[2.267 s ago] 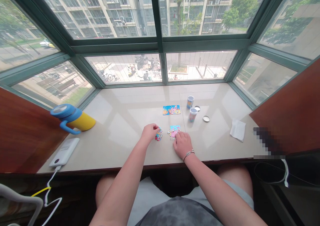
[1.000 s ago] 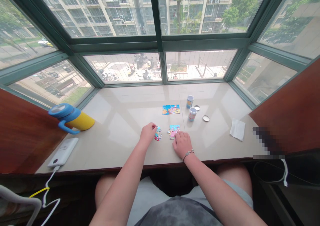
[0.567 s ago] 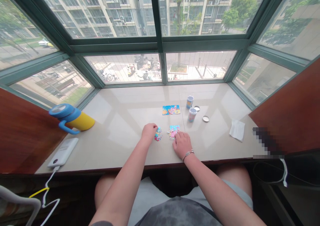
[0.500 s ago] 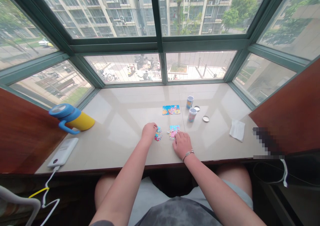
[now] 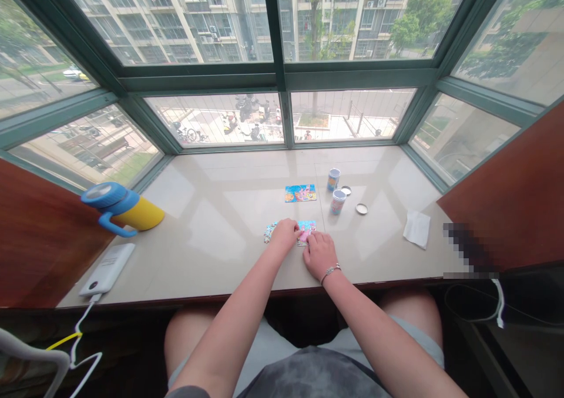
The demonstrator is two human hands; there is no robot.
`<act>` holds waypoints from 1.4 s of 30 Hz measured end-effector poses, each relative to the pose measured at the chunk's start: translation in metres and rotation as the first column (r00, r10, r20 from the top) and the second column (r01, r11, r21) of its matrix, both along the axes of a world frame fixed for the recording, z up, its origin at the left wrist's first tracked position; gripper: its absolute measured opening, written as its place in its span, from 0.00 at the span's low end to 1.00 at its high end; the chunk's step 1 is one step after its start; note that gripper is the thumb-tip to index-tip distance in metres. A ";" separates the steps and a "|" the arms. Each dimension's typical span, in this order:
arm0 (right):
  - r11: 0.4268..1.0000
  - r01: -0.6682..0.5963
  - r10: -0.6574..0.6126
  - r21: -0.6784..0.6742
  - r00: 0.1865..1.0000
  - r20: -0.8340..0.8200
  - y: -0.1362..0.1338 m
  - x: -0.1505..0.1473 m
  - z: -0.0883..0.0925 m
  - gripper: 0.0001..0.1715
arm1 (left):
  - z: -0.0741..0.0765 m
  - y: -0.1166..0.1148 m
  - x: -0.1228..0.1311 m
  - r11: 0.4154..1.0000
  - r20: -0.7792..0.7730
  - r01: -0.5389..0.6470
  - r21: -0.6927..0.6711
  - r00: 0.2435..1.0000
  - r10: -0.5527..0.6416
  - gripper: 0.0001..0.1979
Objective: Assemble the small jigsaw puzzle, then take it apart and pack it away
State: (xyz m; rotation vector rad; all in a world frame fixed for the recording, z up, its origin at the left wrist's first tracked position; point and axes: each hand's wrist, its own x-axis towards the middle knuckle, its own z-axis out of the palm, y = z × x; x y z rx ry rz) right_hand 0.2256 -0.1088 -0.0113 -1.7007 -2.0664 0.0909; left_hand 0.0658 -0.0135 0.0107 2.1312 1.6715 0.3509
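Observation:
A small, partly built colourful jigsaw [image 5: 307, 230] lies on the beige sill [image 5: 211, 233] in front of me. My left hand [image 5: 285, 234] rests at its left edge, fingers curled over the pieces, and what it grips is hidden. A few loose pieces [image 5: 268, 233] show just left of that hand. My right hand [image 5: 320, 253], with a bracelet at the wrist, lies on the jigsaw's near right corner with fingers bent onto it. A finished picture card [image 5: 300, 193] lies farther back.
Two small printed tubes [image 5: 333, 179] [image 5: 338, 202] stand behind the jigsaw, with their two round lids [image 5: 362, 208] beside them. A white tissue [image 5: 418, 229] lies at right. A yellow bottle with a blue lid [image 5: 126, 209] and a white power bank [image 5: 107, 268] sit at left.
My left hand has moved right from the loose pile to the jigsaw's left edge. The right hand has stayed on the jigsaw.

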 end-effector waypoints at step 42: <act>1.000 -0.002 0.002 0.004 1.000 0.010 0.000 0.001 0.000 0.10 | 0.007 0.002 -0.068 0.977 -0.078 -0.211 0.028 0.974 0.212 0.06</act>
